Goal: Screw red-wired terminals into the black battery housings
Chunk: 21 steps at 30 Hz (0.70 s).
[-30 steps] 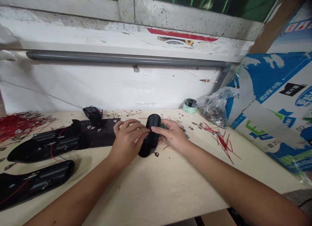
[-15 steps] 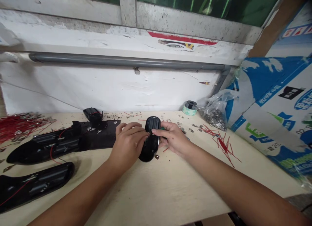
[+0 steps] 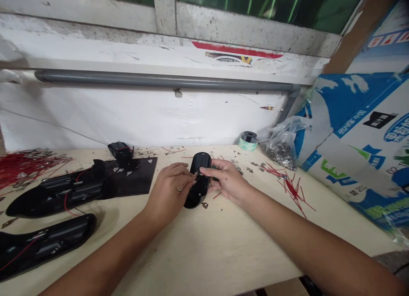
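Note:
A long black plastic housing with rounded ends is tilted upright above the table, its ribbed inner side toward me. My right hand grips its right edge, the thumb lying across the middle of the housing. From the left, my left hand has its thumb and forefinger pinched together at the housing's middle. Whatever sits in that pinch is too small to make out; a tiny metal glint shows near the fingertips. Part of something green peeks out behind the right thumb.
Black housings with red wires lie at left, beside a dark flat sheet bearing small metal tabs. Red wires are heaped at far left; more red wires lie right. A tape roll, a bag of metal parts and a carton stand behind.
The left fingers have shifted slightly at the middle of the housing, uncovering more of its lower half. The right hand keeps its hold. The whole view has moved a little.

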Motion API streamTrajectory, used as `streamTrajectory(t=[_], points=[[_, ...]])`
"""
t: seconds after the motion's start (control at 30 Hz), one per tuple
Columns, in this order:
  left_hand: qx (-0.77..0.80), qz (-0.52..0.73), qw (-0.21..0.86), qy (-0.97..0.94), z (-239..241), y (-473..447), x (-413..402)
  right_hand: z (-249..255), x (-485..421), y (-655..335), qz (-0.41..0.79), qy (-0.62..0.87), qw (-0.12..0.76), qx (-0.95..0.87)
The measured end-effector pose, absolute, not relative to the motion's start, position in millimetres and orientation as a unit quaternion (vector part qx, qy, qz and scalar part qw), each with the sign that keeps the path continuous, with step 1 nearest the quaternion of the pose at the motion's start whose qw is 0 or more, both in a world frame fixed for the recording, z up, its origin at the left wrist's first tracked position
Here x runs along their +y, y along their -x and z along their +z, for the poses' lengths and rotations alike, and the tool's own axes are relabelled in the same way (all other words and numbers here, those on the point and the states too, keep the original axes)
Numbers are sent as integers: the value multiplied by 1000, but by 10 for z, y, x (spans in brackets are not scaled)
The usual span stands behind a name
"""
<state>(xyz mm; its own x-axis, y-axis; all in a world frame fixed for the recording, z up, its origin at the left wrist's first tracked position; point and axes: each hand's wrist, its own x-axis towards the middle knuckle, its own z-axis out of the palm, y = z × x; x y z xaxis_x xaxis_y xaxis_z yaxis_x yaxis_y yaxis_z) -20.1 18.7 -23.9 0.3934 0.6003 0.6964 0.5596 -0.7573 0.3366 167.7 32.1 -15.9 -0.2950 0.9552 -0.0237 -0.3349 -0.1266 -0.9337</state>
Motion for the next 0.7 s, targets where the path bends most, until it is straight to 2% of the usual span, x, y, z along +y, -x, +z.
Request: streamTrajectory(t=[0.43,0.7], points=[[348,431,35,-832,-254,178,201,-135,327,-1692,642,372,492,-456],[390,456,-47,-798,-211,219,109,-212,348,-1655,631,357,505,-468]])
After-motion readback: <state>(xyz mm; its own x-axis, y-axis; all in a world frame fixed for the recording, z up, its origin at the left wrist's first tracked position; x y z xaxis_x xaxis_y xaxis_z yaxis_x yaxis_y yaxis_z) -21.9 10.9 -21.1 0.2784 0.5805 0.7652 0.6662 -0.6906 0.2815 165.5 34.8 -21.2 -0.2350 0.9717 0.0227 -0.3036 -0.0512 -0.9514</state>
